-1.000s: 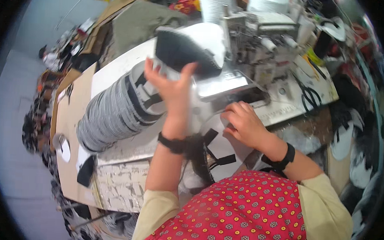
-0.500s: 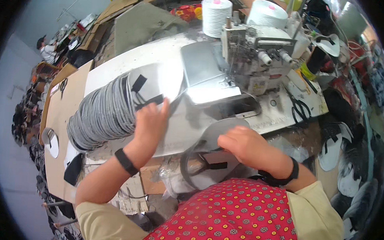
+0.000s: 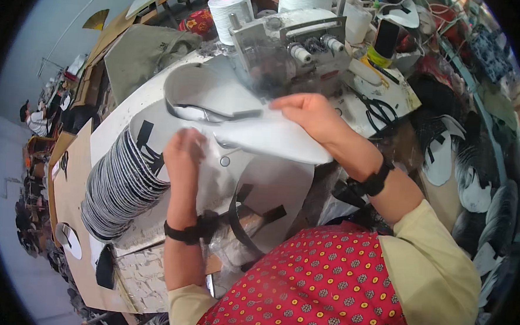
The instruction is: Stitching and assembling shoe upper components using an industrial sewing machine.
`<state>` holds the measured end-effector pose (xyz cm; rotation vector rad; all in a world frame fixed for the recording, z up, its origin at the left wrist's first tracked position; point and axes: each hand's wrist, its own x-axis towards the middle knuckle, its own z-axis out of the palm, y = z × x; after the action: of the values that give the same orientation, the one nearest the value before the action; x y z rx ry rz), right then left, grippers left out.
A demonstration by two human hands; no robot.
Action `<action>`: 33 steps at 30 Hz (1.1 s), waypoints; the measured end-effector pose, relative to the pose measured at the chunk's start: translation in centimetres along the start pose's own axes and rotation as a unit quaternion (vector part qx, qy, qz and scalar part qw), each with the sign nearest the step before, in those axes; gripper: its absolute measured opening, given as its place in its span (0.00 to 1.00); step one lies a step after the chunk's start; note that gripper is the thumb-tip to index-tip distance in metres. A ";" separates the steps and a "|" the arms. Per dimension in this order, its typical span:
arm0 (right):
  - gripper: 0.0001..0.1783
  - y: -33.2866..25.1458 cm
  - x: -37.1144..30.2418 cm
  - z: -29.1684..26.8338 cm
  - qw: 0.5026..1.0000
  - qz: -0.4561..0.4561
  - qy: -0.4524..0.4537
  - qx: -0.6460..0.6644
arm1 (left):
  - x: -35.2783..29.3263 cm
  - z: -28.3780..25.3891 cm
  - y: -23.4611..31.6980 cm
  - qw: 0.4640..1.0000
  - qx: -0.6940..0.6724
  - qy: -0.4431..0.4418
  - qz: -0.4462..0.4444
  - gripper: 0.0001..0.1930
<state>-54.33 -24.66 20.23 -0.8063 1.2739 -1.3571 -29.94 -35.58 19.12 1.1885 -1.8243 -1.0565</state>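
A white-and-grey flat fabric piece [image 3: 284, 141] lies curled on the sewing table beside the needle end of a sewing machine [image 3: 295, 49]. My right hand [image 3: 314, 117] is pinched at its edge, close to the machine. My left hand [image 3: 184, 152], fingers curled and blurred, is between this piece and a row of stacked grey pieces [image 3: 120, 184]; whether it holds anything is unclear. The stack's front piece bears black strips [image 3: 145, 133]. Below the hands, another grey piece [image 3: 279, 190] with black strips drapes over the table's front edge.
Two white thread cones [image 3: 231, 14] stand behind the machine. Black-handled scissors [image 3: 380, 113] lie to its right. More cut pieces [image 3: 439, 160] are piled at far right, and a brown board [image 3: 73, 194] lies at left. A person [image 3: 37, 118] is far off.
My right hand has left the draped grey piece and moved up to the piece at the machine. My left hand has drawn back from the stack's front piece. The whole view has shifted.
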 end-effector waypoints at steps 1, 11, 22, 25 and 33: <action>0.13 0.4 0.5 0.6 0.998 -0.019 0.056 -0.007 | 0.5 0.2 0.2 0.978 -0.196 0.024 -0.061 0.20; 0.10 4.3 -0.4 2.0 0.797 -0.462 0.094 -0.378 | 6.6 1.2 -1.5 0.933 -0.343 0.096 -0.059 0.12; 0.15 1.6 0.2 0.9 0.805 -0.412 0.102 -0.415 | -4.2 -0.8 3.4 0.925 -0.190 -0.245 -0.221 0.17; 0.12 0.2 -0.3 1.0 0.874 -0.361 0.042 -0.324 | -3.1 1.1 3.9 0.956 0.028 -0.256 0.141 0.13; 0.07 -2.2 -3.6 1.4 0.927 -0.280 -0.035 -0.248 | -2.3 0.8 5.6 0.987 -0.042 -0.146 -0.055 0.16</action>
<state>-52.73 -21.81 23.31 -1.6564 1.4105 -1.4335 -31.88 -31.83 23.53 1.1424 -1.9276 -1.4202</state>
